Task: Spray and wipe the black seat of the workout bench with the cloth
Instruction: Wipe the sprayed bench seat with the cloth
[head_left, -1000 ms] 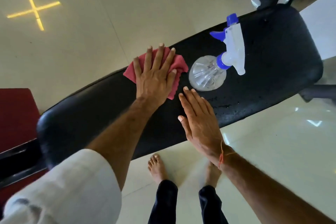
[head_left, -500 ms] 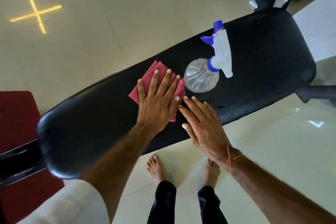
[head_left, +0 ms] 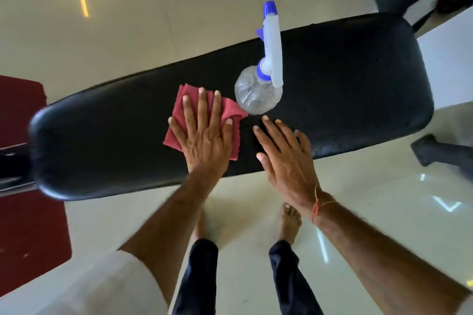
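On the black desk seat, the left hand is pressing flat, fingers straight and spread, on the red cloth near the middle. Just right of it, the right hand is lying open, palm down, at the seat's near edge. The clear spray bottle is standing upright just beyond both hands, beside the cloth's corner.
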{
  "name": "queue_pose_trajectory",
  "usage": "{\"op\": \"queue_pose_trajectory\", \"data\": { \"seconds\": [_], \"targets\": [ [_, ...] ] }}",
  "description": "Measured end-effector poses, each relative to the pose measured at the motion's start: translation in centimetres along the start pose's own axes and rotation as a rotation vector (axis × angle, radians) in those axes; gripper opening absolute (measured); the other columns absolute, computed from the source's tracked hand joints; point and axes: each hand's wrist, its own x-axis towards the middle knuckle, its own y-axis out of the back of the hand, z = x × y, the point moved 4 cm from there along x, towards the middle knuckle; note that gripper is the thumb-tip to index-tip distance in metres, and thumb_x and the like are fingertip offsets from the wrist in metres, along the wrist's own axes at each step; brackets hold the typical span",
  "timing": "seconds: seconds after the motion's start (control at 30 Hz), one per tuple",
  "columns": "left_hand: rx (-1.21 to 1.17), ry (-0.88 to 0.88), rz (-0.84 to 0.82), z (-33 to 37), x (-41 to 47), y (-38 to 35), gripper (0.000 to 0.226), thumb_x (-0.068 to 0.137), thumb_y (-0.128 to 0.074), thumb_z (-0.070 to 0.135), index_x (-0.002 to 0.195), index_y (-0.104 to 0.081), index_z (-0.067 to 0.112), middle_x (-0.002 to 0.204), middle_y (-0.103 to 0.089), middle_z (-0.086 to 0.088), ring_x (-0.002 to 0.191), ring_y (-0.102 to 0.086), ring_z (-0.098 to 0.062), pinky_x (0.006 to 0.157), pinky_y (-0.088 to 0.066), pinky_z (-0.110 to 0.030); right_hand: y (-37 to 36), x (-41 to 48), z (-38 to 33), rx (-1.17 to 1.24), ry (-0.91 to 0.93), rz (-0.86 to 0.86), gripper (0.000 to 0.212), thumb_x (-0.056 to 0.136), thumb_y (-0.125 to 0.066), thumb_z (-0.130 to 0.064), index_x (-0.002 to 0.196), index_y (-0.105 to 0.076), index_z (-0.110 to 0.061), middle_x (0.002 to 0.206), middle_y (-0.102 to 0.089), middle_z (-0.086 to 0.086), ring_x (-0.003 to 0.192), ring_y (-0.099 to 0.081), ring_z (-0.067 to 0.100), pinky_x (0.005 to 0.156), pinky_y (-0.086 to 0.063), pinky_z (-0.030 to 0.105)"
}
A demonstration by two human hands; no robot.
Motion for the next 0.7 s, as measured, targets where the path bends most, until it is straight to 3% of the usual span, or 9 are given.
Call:
{"op": "queue_pose_trajectory", "data": {
  "seconds": [0.07, 0.23, 0.37, 0.5, 0.57, 0.7],
  "targets": [
    [-0.055, 0.163, 0.019, 2.2, -2.1, -0.7, 0.060, 0.110, -0.023, 0.048, 0.165, -0.005, 0.032, 0.174, 0.003, -0.001, 0.159, 0.009, -0.031, 0.122, 0.004, -0.067, 0.3, 0.1, 0.9, 0.026, 0.046, -0.007, 0.053, 0.107, -0.040, -0.037, 0.157, -0.045, -0.018, 0.167, -0.040, 0.006, 0.149, -0.043, 0.030, 0.111, -0.041, 0.054],
    [-0.036, 0.065, -0.033, 3.8, -6.0, -2.1, 0.060, 0.109, -0.017, 0.051, 0.165, -0.004, 0.033, 0.174, 0.005, 0.000, 0.159, 0.013, -0.028, 0.124, 0.007, -0.064, 0.7, 0.3, 4.0, 0.126, 0.108, -0.065, 0.054, 0.109, -0.033, -0.035, 0.158, -0.044, -0.014, 0.168, -0.037, 0.007, 0.154, -0.037, 0.029, 0.110, -0.045, 0.047],
    [-0.103, 0.392, 0.102, 3.8, -3.8, -1.6, 0.062, 0.108, -0.019, 0.052, 0.165, -0.005, 0.031, 0.174, 0.003, 0.000, 0.159, 0.009, -0.029, 0.124, 0.003, -0.065, 0.9, 0.3, 5.3, 0.125, 0.184, -0.062, 0.054, 0.109, -0.034, -0.035, 0.157, -0.046, -0.013, 0.168, -0.038, 0.007, 0.154, -0.037, 0.029, 0.111, -0.045, 0.046],
    [-0.102, 0.113, 0.022, 7.0, -9.2, -3.4, 0.059, 0.109, -0.021, 0.048, 0.165, -0.010, 0.031, 0.174, 0.002, -0.002, 0.159, 0.011, -0.030, 0.125, 0.008, -0.062, 0.8, -0.3, 5.2, 0.201, 0.154, -0.045, 0.054, 0.110, -0.035, -0.036, 0.158, -0.044, -0.013, 0.168, -0.037, 0.007, 0.156, -0.032, 0.028, 0.117, -0.040, 0.047],
    [-0.101, 0.097, 0.050, 4.9, -8.9, -3.4, 0.061, 0.108, -0.023, 0.049, 0.165, -0.014, 0.029, 0.174, -0.002, -0.002, 0.160, 0.007, -0.028, 0.125, 0.005, -0.062, 0.9, -0.3, 4.9, 0.207, 0.139, -0.047, 0.054, 0.110, -0.035, -0.037, 0.158, -0.043, -0.014, 0.169, -0.036, 0.007, 0.157, -0.031, 0.028, 0.118, -0.039, 0.048],
    [-0.103, 0.426, 0.173, 3.0, -4.5, -2.1, 0.063, 0.107, -0.022, 0.053, 0.165, -0.012, 0.029, 0.174, -0.004, -0.004, 0.160, 0.004, -0.031, 0.124, 0.002, -0.065, 0.7, -0.2, 4.7, 0.187, 0.127, -0.054, 0.055, 0.111, -0.031, -0.040, 0.159, -0.042, -0.016, 0.170, -0.033, 0.007, 0.158, -0.029, 0.029, 0.118, -0.035, 0.048]
  ]
}}
